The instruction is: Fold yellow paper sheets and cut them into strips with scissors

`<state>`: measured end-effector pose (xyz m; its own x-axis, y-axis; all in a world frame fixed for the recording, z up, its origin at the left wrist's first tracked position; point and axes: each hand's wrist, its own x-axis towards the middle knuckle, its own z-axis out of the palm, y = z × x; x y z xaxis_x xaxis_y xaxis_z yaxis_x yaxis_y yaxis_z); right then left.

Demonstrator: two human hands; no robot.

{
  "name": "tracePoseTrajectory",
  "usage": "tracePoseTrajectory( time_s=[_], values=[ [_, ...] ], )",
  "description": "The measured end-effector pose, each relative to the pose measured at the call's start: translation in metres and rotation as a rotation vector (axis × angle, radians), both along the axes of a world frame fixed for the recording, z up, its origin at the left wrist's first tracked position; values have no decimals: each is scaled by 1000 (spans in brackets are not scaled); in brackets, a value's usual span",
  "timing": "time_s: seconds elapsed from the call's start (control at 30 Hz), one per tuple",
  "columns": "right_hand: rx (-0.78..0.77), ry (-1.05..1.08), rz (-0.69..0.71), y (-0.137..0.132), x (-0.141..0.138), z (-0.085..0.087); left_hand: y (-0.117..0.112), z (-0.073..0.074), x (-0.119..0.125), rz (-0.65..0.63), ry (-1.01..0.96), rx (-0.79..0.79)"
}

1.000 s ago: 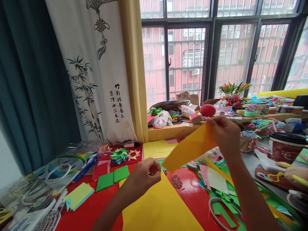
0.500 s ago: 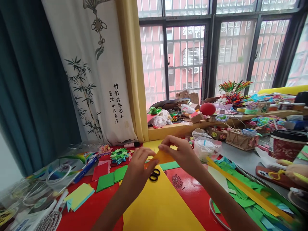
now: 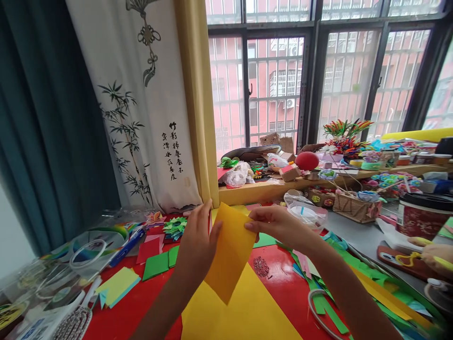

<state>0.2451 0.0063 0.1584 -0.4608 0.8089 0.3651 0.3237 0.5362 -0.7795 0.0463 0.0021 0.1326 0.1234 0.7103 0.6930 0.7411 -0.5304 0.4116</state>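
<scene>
So the paper (image 3: 230,252) is up in the air, tilted, over the big yellow sheet (image 3: 247,314) on the red desk (image 3: 279,283). The right hand (image 3: 267,224) has it pinched at the upper right edge, thumb on the near side. The left hand (image 3: 200,245) is spread pretty wide at the other edge, thumb up against the paper and fingers pointing up. Honestly hard to tell whether those fingers are gripping anything, since the thumb side hides the contact.

As for how far along it is: this piece looks barely started. It's one flat four-sided bit with no obvious crease, so any shaping would be left to do. Around it, though, there's plenty done. The green squares (image 3: 155,267) and the pale yellow stack (image 3: 118,285) on the left look cut already, and the green ring (image 3: 175,228) at the back seems to be put together from folded pieces. Over on the right, the orange strip (image 3: 380,295) and green scraps (image 3: 329,314) look like leftovers from cutting. None of the stacked squares are being touched right now.
</scene>
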Motion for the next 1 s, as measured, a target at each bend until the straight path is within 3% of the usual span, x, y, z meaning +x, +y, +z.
tracePoseTrajectory(
  time_s=[0.07,0.2,0.3,0.43,0.7,0.83,1.0],
  values=[
    [8,40,-63,2,-7,-4,-1,-4,3,-24,101,41],
    [94,67,-177,0,-22,-6,-10,-8,8,-234,171,-73],
    [92,24,-98,-6,-28,-5,-15,-7,9,-306,114,-147],
    [39,-59,-7,-7,-27,-7,-14,-4,7,-321,69,-122],
    [148,-71,-94,12,-13,-11,-2,3,-1,-249,20,-14],
    [232,-126,-219,12,-1,-4,4,5,-7,-198,-128,-111],
    [365,-351,-328,14,5,-3,4,5,-7,-254,-162,-218]
  ],
)
